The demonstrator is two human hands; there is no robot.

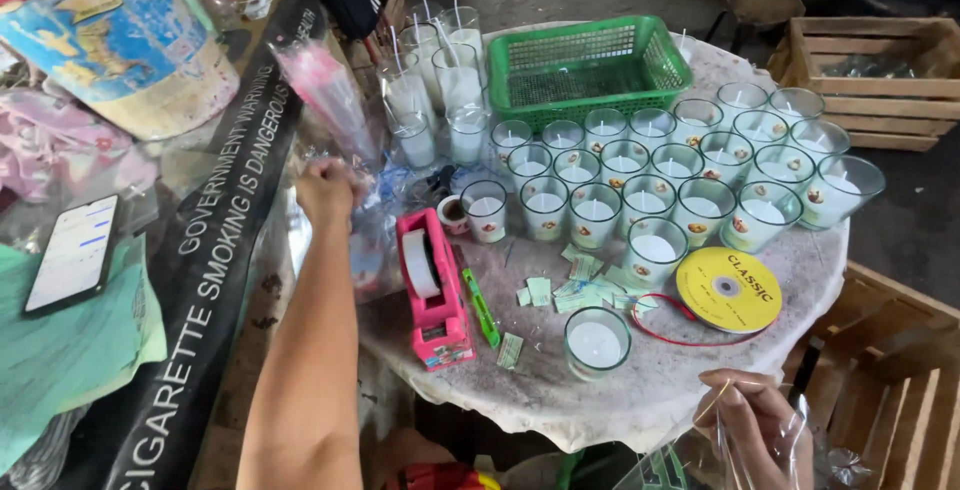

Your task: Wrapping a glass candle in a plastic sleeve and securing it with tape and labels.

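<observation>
The round table (560, 390) carries most of the things, with one green plastic basket (585, 65) at its far edge. In front of the basket stand the short glass candles (595, 212), about twenty-five in three packed rows, and one more stands alone near the front edge (596, 342). To the left of the basket are roughly eight taller glass candles (440, 90) with wicks sticking up. One yellow ribbon spool (727, 289) lies flat on the right, a red ribbon (665, 328) trailing from it. One pink tape dispenser (436, 290) sits at the left, a green cutter (481, 308) beside it, and a scatter of small green paper labels (575, 285) between them and the candles.

The left hand (325, 190) is closed on a bundle of clear plastic bags (330, 100) standing just off the table's left edge. The right hand (755, 425), low at the front, pinches one clear plastic bag (690, 460) between its fingers. One phone (72, 253) lies far left, well apart.
</observation>
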